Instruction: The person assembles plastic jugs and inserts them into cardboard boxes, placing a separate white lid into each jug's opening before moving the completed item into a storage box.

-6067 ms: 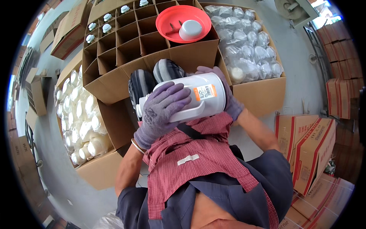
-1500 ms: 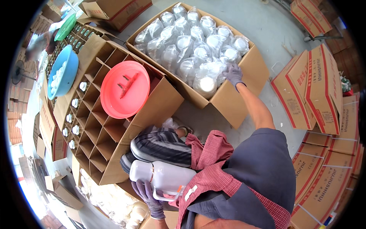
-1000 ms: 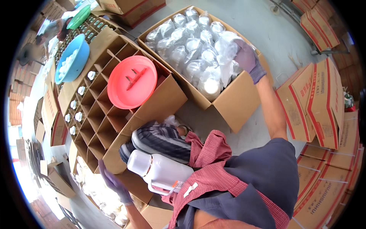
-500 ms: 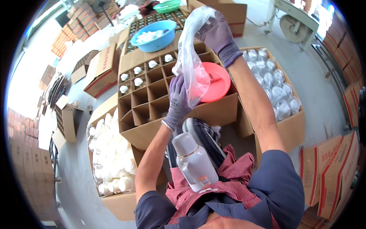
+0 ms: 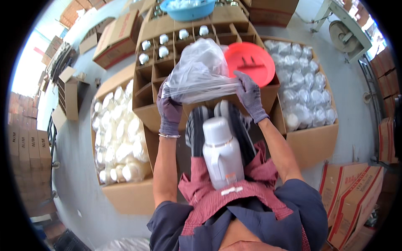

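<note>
A clear plastic bag (image 5: 203, 67) is stretched sideways in front of me, its edge drawn taut between both gloved hands. My left hand (image 5: 169, 106) is closed on the bag's left end, fingers partly behind the film. At the right end, my right hand (image 5: 250, 94) pinches the other corner. A white flask with a handle and a cap-like top (image 5: 222, 157) stands on my lap, against the red checked apron (image 5: 194, 209). Beneath the bag is a divided cardboard carton (image 5: 146, 111); several of its far-left cells hold silver-topped items (image 5: 163, 52). A red plastic lid-like disc (image 5: 264, 69) lies on the carton's right side.
At left, an open box (image 5: 125, 194) holds cream-white wrapped pieces. Another open box (image 5: 312, 144) at right is filled with clear-wrapped pieces. Beyond the carton sits a blue basin (image 5: 188, 12) with white things inside. Flattened cartons (image 5: 351, 196) lean at lower right.
The bag came down from a raised, hanging position and is now spread widthwise. My right hand dropped toward me; my left moved left. The flask now stands more upright, and the view has shifted.
</note>
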The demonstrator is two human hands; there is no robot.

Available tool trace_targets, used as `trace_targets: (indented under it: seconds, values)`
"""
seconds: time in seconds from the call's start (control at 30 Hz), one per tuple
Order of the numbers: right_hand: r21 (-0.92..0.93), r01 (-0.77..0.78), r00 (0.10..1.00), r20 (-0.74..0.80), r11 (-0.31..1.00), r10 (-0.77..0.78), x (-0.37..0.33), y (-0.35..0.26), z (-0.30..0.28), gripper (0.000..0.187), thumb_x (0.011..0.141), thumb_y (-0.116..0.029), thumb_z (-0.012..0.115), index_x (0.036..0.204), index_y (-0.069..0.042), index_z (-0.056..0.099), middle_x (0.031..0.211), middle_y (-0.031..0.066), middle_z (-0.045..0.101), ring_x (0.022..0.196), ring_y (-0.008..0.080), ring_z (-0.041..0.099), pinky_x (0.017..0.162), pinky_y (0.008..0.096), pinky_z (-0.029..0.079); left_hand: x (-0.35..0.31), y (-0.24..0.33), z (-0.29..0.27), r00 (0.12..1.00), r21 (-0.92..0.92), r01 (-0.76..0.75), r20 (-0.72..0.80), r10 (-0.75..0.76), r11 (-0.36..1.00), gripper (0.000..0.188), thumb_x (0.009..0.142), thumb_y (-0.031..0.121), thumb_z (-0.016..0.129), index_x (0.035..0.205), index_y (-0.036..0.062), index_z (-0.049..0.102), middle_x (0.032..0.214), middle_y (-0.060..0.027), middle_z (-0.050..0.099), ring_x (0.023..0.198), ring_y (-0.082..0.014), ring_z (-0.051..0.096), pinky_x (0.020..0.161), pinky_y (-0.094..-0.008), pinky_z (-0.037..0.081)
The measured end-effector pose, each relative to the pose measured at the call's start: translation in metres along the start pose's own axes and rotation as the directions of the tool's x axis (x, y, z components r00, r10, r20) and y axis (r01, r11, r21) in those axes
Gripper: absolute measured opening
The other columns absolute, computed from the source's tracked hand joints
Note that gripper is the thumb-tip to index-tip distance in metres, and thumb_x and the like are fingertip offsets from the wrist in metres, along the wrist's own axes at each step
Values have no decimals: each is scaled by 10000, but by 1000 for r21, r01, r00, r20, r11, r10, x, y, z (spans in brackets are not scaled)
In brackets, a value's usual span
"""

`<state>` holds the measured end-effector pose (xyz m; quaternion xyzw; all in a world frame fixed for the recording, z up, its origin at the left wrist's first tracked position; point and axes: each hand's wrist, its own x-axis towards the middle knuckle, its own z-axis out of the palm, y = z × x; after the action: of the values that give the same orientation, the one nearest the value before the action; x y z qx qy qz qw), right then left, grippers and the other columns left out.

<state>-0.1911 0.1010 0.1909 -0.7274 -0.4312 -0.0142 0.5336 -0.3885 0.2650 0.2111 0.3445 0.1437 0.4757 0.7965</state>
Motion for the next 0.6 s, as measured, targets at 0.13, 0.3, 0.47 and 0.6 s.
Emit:
trace_targets:
  seconds: [0.13, 0.3, 0.47, 0.6]
  values:
    - [100, -255, 967, 44, 962, 251, -79, 31, 9, 347, 831, -67, 564, 1167, 16, 573, 1070, 186, 621, 923, 311, 612, 860, 366, 487, -67, -7, -53, 957, 772, 114, 84, -278, 625, 360, 928, 212, 538, 1204, -5, 616, 1024, -51, 665, 906, -123, 624, 803, -280, 516]
    - [39, -6, 995, 104, 999, 1, -143, -17, -30, 206, 859, -145, 590, 998, 4, 562, 1098, 168, 574, 1084, 331, 546, 971, 404, 426, -154, 17, -36, 944, 894, -185, 277, -178, 408, 455, 968, 342, 476, 1169, -45, 605, 886, -162, 669, 694, -238, 648, 626, -340, 495]
    - [-100, 451, 837, 392, 887, -381, -195, -21, -79, 203, 801, -191, 616, 946, -56, 571, 1114, 148, 559, 1115, 320, 530, 1021, 510, 401, -218, 37, -32, 642, 675, -725, 734, -222, 135, 398, 868, 265, 514, 1143, -8, 604, 1086, -211, 615, 1049, -360, 595, 958, -455, 447]
    - [99, 578, 552, 684, 810, -477, -257, -7, -119, 208, 753, -191, 607, 935, -95, 580, 1119, 124, 565, 1118, 299, 531, 1035, 519, 397, -267, 38, -86, 524, 692, -686, 683, -509, 223, 409, 799, 198, 590, 1178, 46, 604, 1134, -161, 618, 1078, -324, 591, 986, -442, 444]
